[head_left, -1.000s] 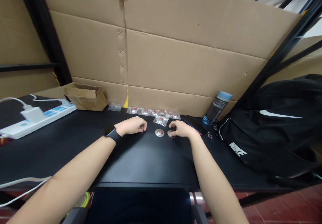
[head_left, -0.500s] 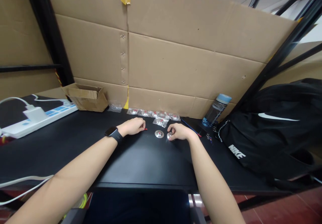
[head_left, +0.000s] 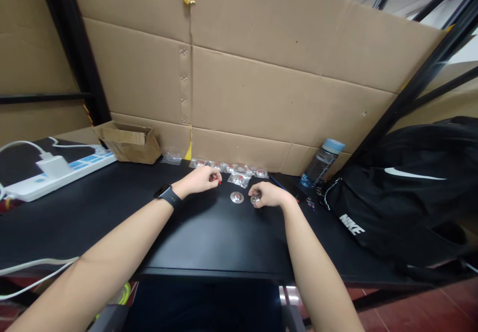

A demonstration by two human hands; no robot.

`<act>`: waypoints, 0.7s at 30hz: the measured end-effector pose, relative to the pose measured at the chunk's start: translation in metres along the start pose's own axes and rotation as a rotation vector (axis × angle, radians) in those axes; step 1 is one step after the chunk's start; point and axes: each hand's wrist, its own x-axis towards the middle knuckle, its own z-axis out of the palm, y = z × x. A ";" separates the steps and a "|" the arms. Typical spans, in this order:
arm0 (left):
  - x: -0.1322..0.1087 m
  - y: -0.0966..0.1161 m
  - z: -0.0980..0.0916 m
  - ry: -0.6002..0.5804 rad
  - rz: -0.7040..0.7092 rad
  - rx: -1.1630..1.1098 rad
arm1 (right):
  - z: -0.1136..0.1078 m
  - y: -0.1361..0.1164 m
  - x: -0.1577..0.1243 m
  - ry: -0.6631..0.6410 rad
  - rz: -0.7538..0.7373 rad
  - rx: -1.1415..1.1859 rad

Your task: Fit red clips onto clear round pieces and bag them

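Observation:
My left hand (head_left: 201, 177), with a dark watch on its wrist, is closed just above the black tabletop. A small red piece (head_left: 219, 182) shows at its fingertips; its kind is too small to make out. On the right, my right hand (head_left: 272, 194) has its thumb and fingers curled round the edge of a shiny silver disc (head_left: 255, 199), which they partly cover. Between the two hands lies a second silver disc (head_left: 236, 197) with a raised, red-marked centre. Behind it rests a clear packet (head_left: 239, 179) with a similar disc inside.
Several more bagged discs (head_left: 226, 167) line the cardboard wall (head_left: 261, 93). At left stand an open cardboard box (head_left: 136, 148) and a white power strip (head_left: 80, 169). A water bottle (head_left: 321, 163), a small keyring (head_left: 310, 204) and a black backpack (head_left: 403, 197) are at right.
My left hand has risen slightly away from the tabletop with the red piece. The disc at my right hand has shifted slightly right, and more of its centre shows.

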 end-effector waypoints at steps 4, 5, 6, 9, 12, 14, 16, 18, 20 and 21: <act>0.003 0.006 0.002 0.038 -0.037 -0.213 | 0.001 0.006 0.002 0.048 0.044 -0.018; 0.004 0.007 0.003 0.064 -0.056 -0.281 | 0.000 0.007 0.002 0.070 0.058 -0.033; 0.005 0.008 0.003 0.089 -0.069 -0.348 | 0.000 0.007 0.002 0.096 0.070 -0.046; 0.006 0.013 0.005 0.124 -0.048 -0.528 | -0.002 0.003 -0.001 0.184 0.076 -0.052; 0.006 0.018 0.006 0.148 -0.049 -0.649 | -0.004 -0.005 -0.004 0.294 0.050 -0.049; 0.005 0.022 0.008 0.179 -0.082 -0.703 | -0.006 -0.011 -0.005 0.378 0.059 -0.047; 0.005 0.026 0.010 0.209 -0.089 -0.770 | -0.007 -0.016 -0.005 0.462 0.083 -0.035; 0.005 0.028 0.013 0.248 -0.092 -0.867 | -0.007 -0.019 -0.004 0.532 0.081 -0.004; 0.006 0.029 0.014 0.304 -0.112 -0.956 | -0.006 -0.020 -0.003 0.594 0.046 0.036; 0.006 0.029 0.015 0.324 -0.125 -0.975 | -0.006 -0.021 -0.002 0.625 0.024 0.056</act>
